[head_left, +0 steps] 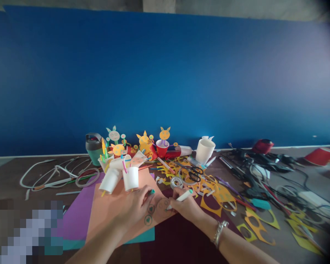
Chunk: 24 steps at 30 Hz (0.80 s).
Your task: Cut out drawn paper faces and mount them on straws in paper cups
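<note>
The white marker (pixel 184 195) sits over the peach paper (pixel 104 216), near its right edge, its tip at a large drawn circle (pixel 162 206). The right hand's (pixel 187 207) fingers close around the smooth barrel; the left hand's (pixel 138 201) fingers pinch a small green cap (pixel 153 191) above the paper. Two small circles (pixel 148 220) on it, with heart-like shapes, look finished; the large one seems only partly drawn, and all three are uncut. Smooth white cups (pixel 131 179) cluster on the paper's far part. Beyond it stand flat figures (pixel 144 140) with pointed ears; right of it, thin yellow scraps (pixel 211 206) with curved cutouts litter the tabletop (pixel 5 179).
</note>
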Tool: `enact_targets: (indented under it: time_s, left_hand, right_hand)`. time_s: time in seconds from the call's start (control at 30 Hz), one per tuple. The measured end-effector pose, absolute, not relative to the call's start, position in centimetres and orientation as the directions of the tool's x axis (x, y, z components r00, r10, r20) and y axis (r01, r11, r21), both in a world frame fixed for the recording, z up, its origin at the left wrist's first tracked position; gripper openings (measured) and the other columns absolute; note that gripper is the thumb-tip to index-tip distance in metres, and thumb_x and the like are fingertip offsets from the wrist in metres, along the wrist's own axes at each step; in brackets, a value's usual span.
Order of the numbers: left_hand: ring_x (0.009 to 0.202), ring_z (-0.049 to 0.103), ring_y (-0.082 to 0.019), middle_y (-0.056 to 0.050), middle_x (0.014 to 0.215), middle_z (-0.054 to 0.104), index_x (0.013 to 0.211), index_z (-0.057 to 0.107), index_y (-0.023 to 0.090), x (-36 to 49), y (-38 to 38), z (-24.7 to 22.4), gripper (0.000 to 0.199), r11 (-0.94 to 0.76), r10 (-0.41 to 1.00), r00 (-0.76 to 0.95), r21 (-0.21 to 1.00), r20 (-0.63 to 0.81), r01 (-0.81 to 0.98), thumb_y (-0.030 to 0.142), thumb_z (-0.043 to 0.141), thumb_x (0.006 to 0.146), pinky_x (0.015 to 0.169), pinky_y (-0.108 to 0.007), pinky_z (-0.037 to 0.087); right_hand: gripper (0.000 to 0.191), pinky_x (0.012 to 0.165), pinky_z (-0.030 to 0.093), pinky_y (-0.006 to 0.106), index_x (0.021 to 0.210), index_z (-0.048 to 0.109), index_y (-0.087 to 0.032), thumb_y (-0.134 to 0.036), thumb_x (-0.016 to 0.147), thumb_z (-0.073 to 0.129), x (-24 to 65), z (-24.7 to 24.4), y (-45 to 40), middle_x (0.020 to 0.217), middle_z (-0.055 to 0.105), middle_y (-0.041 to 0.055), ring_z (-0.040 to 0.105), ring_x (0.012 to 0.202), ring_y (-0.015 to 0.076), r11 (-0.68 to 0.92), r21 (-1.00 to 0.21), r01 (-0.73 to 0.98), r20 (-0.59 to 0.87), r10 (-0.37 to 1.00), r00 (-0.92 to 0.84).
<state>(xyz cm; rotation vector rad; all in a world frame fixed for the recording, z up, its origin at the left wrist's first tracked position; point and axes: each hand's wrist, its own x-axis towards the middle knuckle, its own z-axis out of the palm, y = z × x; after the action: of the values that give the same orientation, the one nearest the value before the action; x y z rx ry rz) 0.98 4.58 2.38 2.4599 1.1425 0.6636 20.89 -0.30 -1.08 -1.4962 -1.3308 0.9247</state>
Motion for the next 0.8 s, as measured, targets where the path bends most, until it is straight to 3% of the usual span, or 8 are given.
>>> enact_targets:
  time_s: [0.23, 0.8]
  left_hand:
    - [0.058, 0.057, -0.013, 0.002, 0.064, 0.061, 0.078, 0.053, 0.021, 1.03, 4.45, 2.86, 0.017, -0.609, 0.784, 0.564, 0.497, 0.259, 0.618, 0.028, 0.043, 0.09, 0.05, -0.021, 0.029]
    - [0.057, 0.054, -0.012, 0.003, 0.064, 0.058, 0.08, 0.052, 0.021, 0.97, 4.65, 2.18, 0.013, -0.61, 0.78, 0.569, 0.517, 0.26, 0.6, 0.025, 0.043, 0.089, 0.051, -0.022, 0.027]
  right_hand:
    - [0.019, 0.04, 0.025, 0.018, 0.053, 0.038, -0.02, -0.014, 0.061, 0.055, 20.9, -0.74, -0.54, 0.044, 0.042, -0.0081, 0.038, 0.043, 0.0072, 0.03, -0.927, 0.375, 0.085, 0.987, 0.133]
    - [0.018, 0.041, 0.03, 0.018, 0.055, 0.04, -0.02, -0.014, 0.064, 0.056, 21.09, -1.47, -0.36, 0.046, 0.048, -0.0074, 0.047, 0.044, 0.0088, 0.017, -0.926, 0.378, 0.065, 0.991, 0.114]
